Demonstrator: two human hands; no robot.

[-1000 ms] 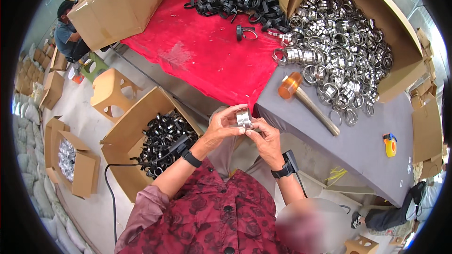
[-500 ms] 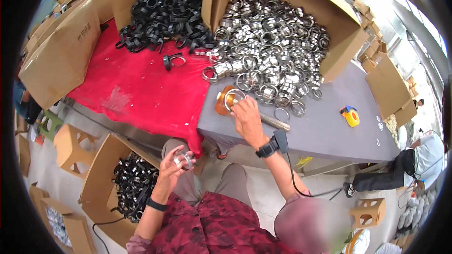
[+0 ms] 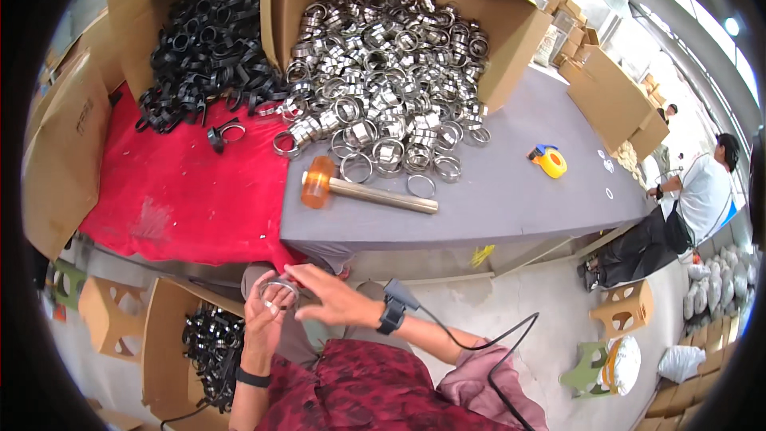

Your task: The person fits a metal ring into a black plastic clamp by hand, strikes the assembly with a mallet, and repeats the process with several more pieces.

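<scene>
Low in front of my body, my left hand (image 3: 265, 323) grips shiny metal rings (image 3: 281, 290); how many rings it holds is hard to tell. Close against them on the right is my right hand (image 3: 335, 297), its fingers stretched toward the rings with the thumb apart. Its fingertips reach the rim of the rings. On the grey cloth above lies a mallet (image 3: 383, 194) with an orange head and a metal handle. A loose metal ring (image 3: 420, 186) rests just behind the handle, in front of a big heap of metal rings (image 3: 383, 80).
Black rings (image 3: 209, 48) spill from a carton onto the red cloth (image 3: 183, 199). A yellow-and-blue tape dispenser (image 3: 549, 161) sits at right. Below left stands a carton (image 3: 163, 351) of black-and-metal parts. A cable hangs from my right wrist. A person (image 3: 694, 199) stands at far right.
My right hand has left the mallet area with a metal ring and come down to my left hand. The view has shifted to the right.
</scene>
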